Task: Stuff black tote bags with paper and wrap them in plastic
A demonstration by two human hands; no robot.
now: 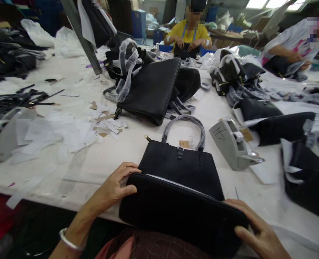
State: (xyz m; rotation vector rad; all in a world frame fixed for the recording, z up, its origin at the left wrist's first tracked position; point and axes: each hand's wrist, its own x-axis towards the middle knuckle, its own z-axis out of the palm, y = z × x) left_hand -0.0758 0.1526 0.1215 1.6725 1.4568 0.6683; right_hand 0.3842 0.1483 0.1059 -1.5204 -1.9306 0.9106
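The left hand (pixel 121 183) and right hand (pixel 250 225) pinched opposite ends of the black, flat-bottomed handbag (pixel 181 169), each grip closed between thumb and fingers. The bag lay tipped at the near edge of the white-covered table (pixel 84 180), its plastic-wrapped looped handles (pixel 185 118) pointing away, beside a grey tape dispenser (pixel 233 145).

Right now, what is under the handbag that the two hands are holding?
Held by left hand and right hand, the handbag rests partly on the white tabletop. Anything it covers cannot be seen.
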